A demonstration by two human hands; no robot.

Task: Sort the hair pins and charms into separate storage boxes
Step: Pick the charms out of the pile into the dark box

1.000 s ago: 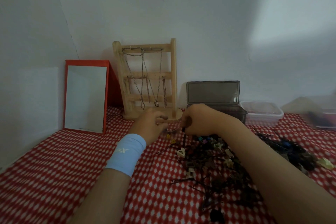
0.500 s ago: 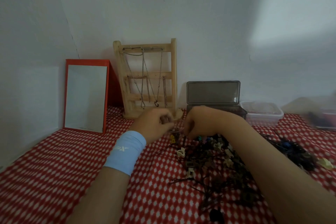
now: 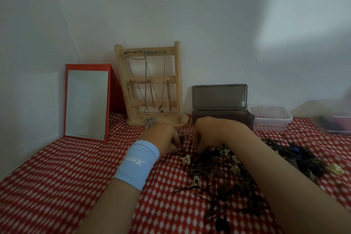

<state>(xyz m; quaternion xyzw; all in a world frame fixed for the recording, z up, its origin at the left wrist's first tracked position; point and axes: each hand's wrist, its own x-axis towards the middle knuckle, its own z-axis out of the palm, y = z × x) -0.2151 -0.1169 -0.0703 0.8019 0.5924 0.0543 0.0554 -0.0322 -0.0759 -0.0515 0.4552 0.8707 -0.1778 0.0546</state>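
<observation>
A tangled pile of dark hair pins and small cream claw clips [image 3: 224, 175] lies on the red-and-white cloth. A second dark heap [image 3: 296, 155] sits to its right. My left hand [image 3: 161, 138], with a light blue wristband, rests at the pile's far left edge, its fingers pinched on a dark hair pin [image 3: 182, 139]. My right hand [image 3: 207, 133] is close beside it, fingers curled down into the pile; what they hold is hidden. Behind the hands stands a dark grey storage box [image 3: 247, 118] with its lid up. A clear lidded box [image 3: 269, 119] stands beside it.
A wooden jewellery stand [image 3: 172, 81] hung with chains stands against the wall, a leaf pendant [image 3: 151, 120] at its foot. A red-framed mirror [image 3: 87, 100] leans at the left. A blurred clear container [image 3: 338, 121] sits far right. A yellow clip [image 3: 335, 169] lies by the right heap.
Both hands have dropped from just above the cloth down onto the pile's far edge. The dark pin held upright by the right hand is now at the left hand's fingers.
</observation>
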